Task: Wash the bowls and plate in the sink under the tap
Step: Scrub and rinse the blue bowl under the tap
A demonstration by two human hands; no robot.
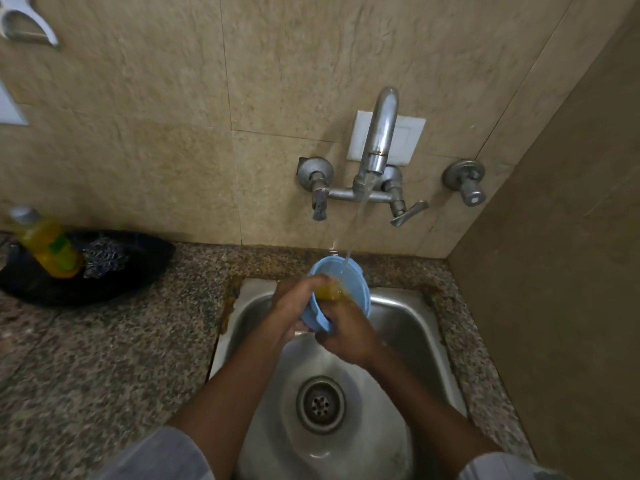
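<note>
A blue bowl (341, 289) is held tilted over the back of the sink (398, 306), just under the stream (356, 223) that runs from the tap (381, 133); the water lands inside its far rim. The bowl is gripped at its near rim by the left hand (294, 303), whose fingers are curled over the edge, while a yellow sponge (330, 291) is pressed into the bowl by the right hand (346, 334), its fingers closed round it. The washing is therefore judged to be under way on this one bowl, at the scrubbing stage, with a rinse probably yet to be given. No other bowl and no plate can be seen: the basin around the drain (321, 404) shows only wet steel, and nothing washed is set out on the counter (121, 358). Whether the remaining dishes are finished or waiting out of view cannot be told, so progress through the whole task cannot be fixed beyond this bowl. A soap bottle (45, 244) and a steel scrubber (104, 256) lie in a dark dish at the left, well apart from the sink.
</note>
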